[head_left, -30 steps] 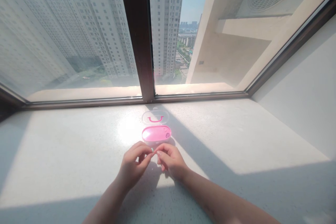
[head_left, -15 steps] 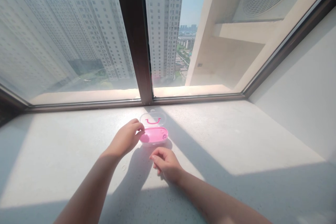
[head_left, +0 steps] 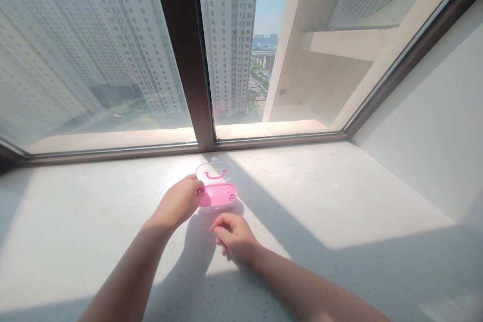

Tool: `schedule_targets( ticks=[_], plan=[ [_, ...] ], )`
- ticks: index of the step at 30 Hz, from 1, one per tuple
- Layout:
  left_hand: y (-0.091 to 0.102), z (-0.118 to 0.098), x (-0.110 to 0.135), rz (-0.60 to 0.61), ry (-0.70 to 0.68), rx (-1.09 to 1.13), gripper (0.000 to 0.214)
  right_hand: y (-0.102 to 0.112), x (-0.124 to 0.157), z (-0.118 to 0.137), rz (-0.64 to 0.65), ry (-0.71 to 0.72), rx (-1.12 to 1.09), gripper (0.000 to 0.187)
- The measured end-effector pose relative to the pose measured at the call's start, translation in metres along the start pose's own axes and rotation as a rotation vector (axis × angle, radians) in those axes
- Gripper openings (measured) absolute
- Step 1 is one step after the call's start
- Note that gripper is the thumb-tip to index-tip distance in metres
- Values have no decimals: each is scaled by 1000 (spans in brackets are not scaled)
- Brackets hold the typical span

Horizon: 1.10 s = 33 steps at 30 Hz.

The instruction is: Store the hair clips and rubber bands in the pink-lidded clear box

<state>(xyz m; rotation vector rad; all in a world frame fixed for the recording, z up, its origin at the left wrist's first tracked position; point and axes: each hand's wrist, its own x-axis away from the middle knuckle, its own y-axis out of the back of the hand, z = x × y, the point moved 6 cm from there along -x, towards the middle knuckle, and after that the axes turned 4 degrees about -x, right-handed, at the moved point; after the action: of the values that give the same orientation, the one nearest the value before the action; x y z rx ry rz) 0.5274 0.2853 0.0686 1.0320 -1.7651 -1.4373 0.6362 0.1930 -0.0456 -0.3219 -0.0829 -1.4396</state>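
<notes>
A small pink oval case [head_left: 222, 195] lies open on the white windowsill [head_left: 320, 196], its clear lid [head_left: 215, 171] with a pink curved mark folded back toward the glass. My left hand [head_left: 179, 204] reaches over the case's left end, fingertips bunched together and touching its rim; whether anything is pinched in them is hidden. My right hand [head_left: 236, 236] rests on the sill just in front of the case, fingers curled in, with nothing visible in it.
A dark window post [head_left: 181, 60] and a low frame run along the back of the sill. A white wall [head_left: 433, 126] closes the right side. Sun and shadow bands cross the sill.
Both hands pinched a tiny green item together in front of the case a second ago. My left hand then moved forward to the case's left end; my right hand stayed low on the sill.
</notes>
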Motion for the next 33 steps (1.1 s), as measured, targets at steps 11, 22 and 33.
schedule_targets(
  ticks=[11,22,33],
  plan=[
    [-1,3,-5,-4,20,30,19,-1,1,-1,4,-22,8,16],
    [15,35,18,-139,117,150,19,0,2,0,-24,-29,0,13],
    [-45,76,94,367,246,253,15,1,3,6,-17,-16,33,14]
  ],
)
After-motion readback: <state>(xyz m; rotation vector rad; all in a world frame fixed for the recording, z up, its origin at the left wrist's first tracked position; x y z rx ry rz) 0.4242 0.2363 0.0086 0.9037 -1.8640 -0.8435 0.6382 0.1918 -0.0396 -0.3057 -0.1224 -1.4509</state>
